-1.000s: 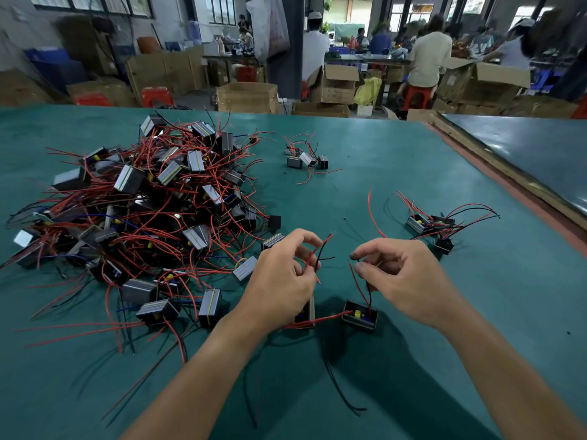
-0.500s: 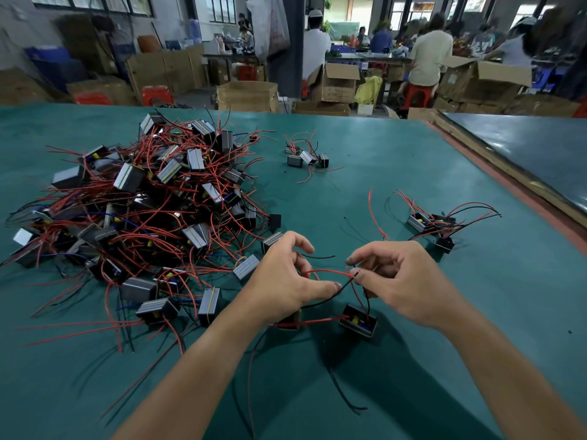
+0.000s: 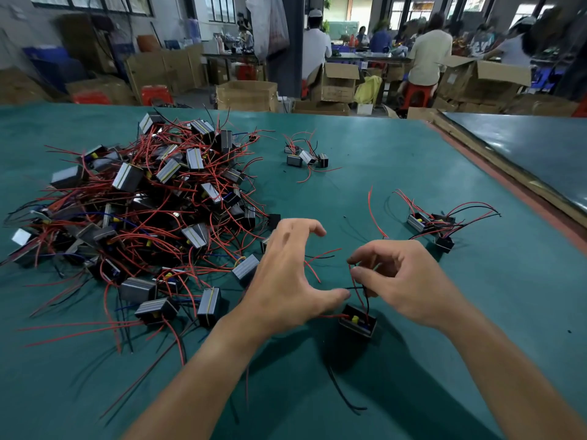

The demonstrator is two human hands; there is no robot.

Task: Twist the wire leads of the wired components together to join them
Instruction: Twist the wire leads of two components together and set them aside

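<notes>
right hand (image 3: 403, 281) pinches wire leads (image 3: 355, 285) | left hand (image 3: 286, 281) spread wide | component (image 3: 357, 321) below

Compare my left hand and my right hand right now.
The left hand is spread open and arched; the right hand pinches the red and black wire leads. The left hand lies nearer the component pile; the right hand is above one wired component. Both are bare.

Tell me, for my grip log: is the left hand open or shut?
Open: the left hand has its fingers spread, gripping nothing; the right hand pinches the leads.
</notes>
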